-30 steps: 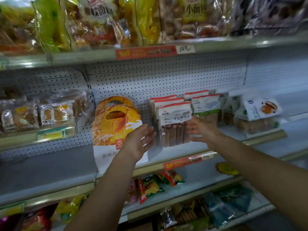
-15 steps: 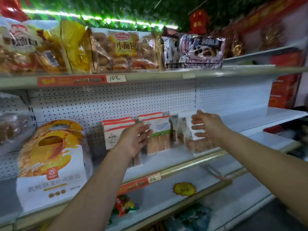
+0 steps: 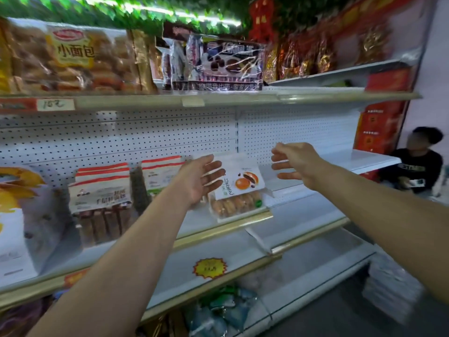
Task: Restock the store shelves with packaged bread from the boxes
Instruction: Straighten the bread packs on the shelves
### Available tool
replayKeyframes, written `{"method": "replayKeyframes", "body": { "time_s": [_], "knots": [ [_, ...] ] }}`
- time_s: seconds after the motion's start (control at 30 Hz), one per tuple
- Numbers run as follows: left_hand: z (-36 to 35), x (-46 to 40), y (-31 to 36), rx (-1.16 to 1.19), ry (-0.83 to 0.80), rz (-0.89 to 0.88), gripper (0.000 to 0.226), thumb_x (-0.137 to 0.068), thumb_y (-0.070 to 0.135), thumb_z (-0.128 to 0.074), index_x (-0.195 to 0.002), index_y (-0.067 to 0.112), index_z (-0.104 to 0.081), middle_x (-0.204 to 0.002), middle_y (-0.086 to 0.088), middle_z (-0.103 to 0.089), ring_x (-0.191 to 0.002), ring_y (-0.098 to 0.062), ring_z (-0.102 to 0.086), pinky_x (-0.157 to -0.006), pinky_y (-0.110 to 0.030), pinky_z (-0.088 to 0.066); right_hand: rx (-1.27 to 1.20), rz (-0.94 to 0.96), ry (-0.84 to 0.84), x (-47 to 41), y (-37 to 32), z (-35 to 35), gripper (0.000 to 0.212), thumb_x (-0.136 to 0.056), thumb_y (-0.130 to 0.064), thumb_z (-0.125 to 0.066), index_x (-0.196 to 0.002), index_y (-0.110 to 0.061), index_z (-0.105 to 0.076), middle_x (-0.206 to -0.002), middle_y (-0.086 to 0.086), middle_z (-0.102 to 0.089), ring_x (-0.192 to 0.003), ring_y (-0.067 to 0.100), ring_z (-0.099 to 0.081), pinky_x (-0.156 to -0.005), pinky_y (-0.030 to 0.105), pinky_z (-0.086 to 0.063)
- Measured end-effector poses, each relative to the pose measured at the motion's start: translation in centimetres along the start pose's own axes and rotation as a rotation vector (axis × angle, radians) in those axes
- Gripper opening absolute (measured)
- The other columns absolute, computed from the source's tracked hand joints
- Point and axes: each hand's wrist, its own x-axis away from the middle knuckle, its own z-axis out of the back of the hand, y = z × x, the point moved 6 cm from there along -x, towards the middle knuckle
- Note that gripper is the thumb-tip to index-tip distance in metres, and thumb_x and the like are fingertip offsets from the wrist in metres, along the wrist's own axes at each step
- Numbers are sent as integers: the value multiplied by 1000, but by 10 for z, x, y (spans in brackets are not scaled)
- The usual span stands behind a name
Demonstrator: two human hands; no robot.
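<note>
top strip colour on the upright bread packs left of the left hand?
Red, above a white label, on the bread packs; head view, the only one.

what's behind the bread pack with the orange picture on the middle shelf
Behind the bread pack is white perforated back panel. Whether more packs stand directly behind it is hidden.

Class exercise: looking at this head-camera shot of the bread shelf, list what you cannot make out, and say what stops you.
- Head view: the left edge of the orange-label bread pack is hidden behind the left hand.
- The handwritten price tag on the upper shelf rail is blurred, so its figure is unreadable.
- The orange bag is cut off by the left frame edge.
- The boxes are nowhere in view.
</note>
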Motion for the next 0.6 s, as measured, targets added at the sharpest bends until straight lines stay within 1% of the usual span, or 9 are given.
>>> {"method": "replayKeyframes", "body": {
  "time_s": [0.1, 0.2, 0.3, 0.43, 0.53, 0.6],
  "knots": [
    [-30, -11, 4, -45, -30, -13, 11, -100, 21, -54, -109, 15, -59, -105, -3, -68, -83, -18, -68, -74, -34, -55, 38, 24, -20, -8, -1, 23, 20, -92, -22, -60, -102, -5, -66, -99, 10, -66, -85, 22, -64, -83, 41, -56],
    [-49, -21, 10, -100, -31, -43, 9, -98, 21, -57, -101, 15, -63, -103, -4, -71, -84, -20, -70, -69, -34, -57, 62, 42, -27, -18, -1, 40, 24, -93, -21, -59, -109, -3, -65, -101, 11, -65, -86, 22, -64, -85, 42, -56],
    [-62, -32, 22, -141, -19, -102, 8, -97, 20, -59, -99, 14, -65, -97, -4, -73, -84, -22, -70, -75, -36, -58, 71, 63, -40, -34, -3, 53, 24, -94, -21, -60, -109, -3, -65, -102, 11, -65, -85, 22, -64, -82, 40, -57],
    [-75, -51, 44, -178, 28, -195, 6, -98, 19, -59, -100, 15, -63, -98, -6, -72, -82, -22, -71, -75, -37, -58, 79, 118, -62, -64, -10, 68, 23, -94, -22, -60, -107, -4, -65, -106, 13, -65, -88, 22, -64, -79, 39, -57],
    [-84, -68, 64, -210, 71, -285, 6, -99, 18, -57, -100, 17, -64, -100, -6, -71, -82, -21, -71, -76, -37, -58, 91, 175, -66, -92, -21, 76, 25, -95, -23, -58, -112, -5, -63, -112, 14, -65, -91, 22, -64, -76, 37, -57],
    [-88, -81, 78, -226, 102, -344, 8, -99, 18, -58, -103, 17, -64, -102, -7, -71, -86, -22, -71, -80, -38, -59, 105, 218, -94, -114, -32, 77, 29, -97, -25, -57, -118, -5, -61, -113, 14, -63, -92, 22, -64, -72, 34, -57]
  ]
}}
